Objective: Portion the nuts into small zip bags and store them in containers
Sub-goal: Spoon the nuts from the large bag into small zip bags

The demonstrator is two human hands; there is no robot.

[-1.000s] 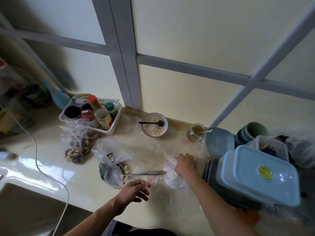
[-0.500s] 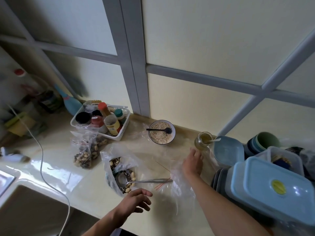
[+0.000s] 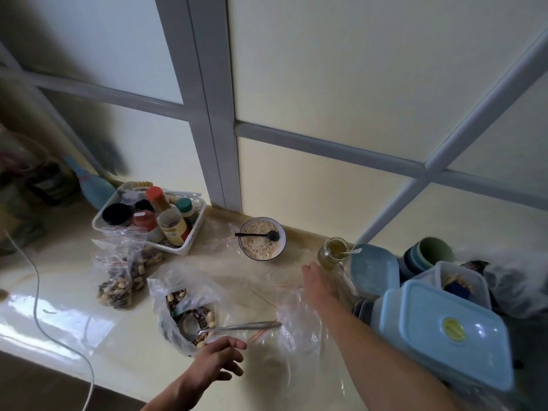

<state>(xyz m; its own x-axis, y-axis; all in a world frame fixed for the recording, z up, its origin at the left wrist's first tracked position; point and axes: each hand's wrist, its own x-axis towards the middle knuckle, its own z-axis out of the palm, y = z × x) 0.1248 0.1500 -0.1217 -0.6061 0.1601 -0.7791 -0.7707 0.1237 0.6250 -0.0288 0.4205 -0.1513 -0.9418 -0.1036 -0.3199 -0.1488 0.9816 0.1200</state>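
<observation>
Nuts sit in three places on the glossy cream stone surface [image 3: 68, 318]. Two small clear zip bags of mixed nuts [image 3: 118, 284], already filled, lean together below a white plastic basket of condiment bottles [image 3: 189, 235], I judge set aside there as finished portions. The large crumpled clear plastic bag of nuts [image 3: 185, 310] lies open at centre, mouth turned toward me. A long-handled metal spoon [image 3: 234, 327] rests in it, bowl buried among the nuts, handle lying nearly level and pointing right, its long axis running left to right. I judge it was parked so for an easy pick-up.

My left hand [image 3: 216, 364] hovers just below that handle, fingers spread and loosely curled, its grip open and holding nothing. My right hand [image 3: 315, 281] reaches away from me toward a small glass jar of yellowish liquid [image 3: 332, 252]. Its fingers lie flat over empty clear zip bags with red seal lines [image 3: 299, 315] spread on the surface; the grip looks open, though I cannot tell whether the fingertips pinch a bag edge.

On the right, a stack of pale blue lidded plastic containers [image 3: 444, 327] waits, I judge kept close for storing the bags. A white bowl of crumbly meal with a black spoon [image 3: 262, 238] stands near the wall.
</observation>
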